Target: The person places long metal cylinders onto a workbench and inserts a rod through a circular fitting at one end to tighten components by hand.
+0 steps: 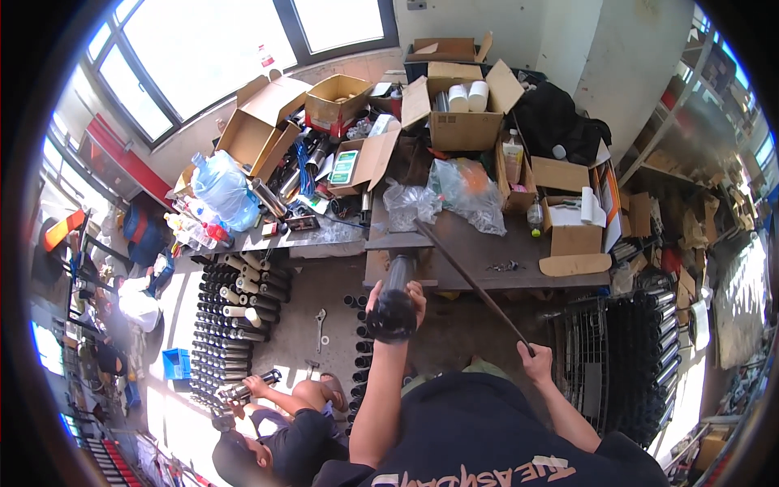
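My left hand [417,303] is wrapped round a dark metal cylinder [393,308] with a wide glossy black end, held upright at the table's front edge. The cylinder's far end is against or just in front of a metal piece [398,241] on the edge; contact cannot be made out. In my right hand [536,363] is the near end of a long thin metal bar [479,294]. It slants up and left over the table, its far tip beside that metal piece, near a clear plastic bag [410,203].
The worktable [519,272] carries cardboard boxes [464,130], plastic bags and a large water jug [223,191]. A co-worker [276,438] crouches at lower left, holding a dark cylinder [251,385]. Rows of cylinders [223,341], a wrench [320,329] and a wire rack [580,357] stand or lie below.
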The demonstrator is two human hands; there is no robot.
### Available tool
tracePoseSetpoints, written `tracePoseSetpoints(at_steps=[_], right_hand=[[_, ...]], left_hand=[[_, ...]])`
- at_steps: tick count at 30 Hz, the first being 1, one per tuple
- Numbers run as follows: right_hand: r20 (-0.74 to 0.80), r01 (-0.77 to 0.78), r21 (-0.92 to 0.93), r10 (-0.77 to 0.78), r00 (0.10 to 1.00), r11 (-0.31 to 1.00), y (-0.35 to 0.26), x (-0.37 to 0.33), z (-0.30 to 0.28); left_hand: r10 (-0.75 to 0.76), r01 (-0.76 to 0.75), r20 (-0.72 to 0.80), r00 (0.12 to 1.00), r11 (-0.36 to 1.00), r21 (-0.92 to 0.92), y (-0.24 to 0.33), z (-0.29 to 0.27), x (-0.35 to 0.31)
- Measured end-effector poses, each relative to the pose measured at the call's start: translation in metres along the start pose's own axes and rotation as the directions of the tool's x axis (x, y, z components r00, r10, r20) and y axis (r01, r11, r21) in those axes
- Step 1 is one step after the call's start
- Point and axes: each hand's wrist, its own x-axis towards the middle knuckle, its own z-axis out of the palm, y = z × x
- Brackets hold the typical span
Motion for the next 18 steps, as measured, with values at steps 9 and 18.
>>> tracePoseSetpoints(at_steps=[9, 18], right_hand=[[0.036, 0.495, -0.124, -0.495, 0.868, 0.860, -0.041, 0.175, -0.067], [0.069, 0.648, -0.366, -0.675, 0.735, 0.668, -0.145, 0.417, -0.132]], left_hand=[[0.164, -0.148, -0.173, 0.971, 0.984, 0.100, 0.080, 0.071, 0.100], [0.112, -0.094, -0.284, 0.952, 0.993, 0.076, 0.073, 0.101, 0.102]])
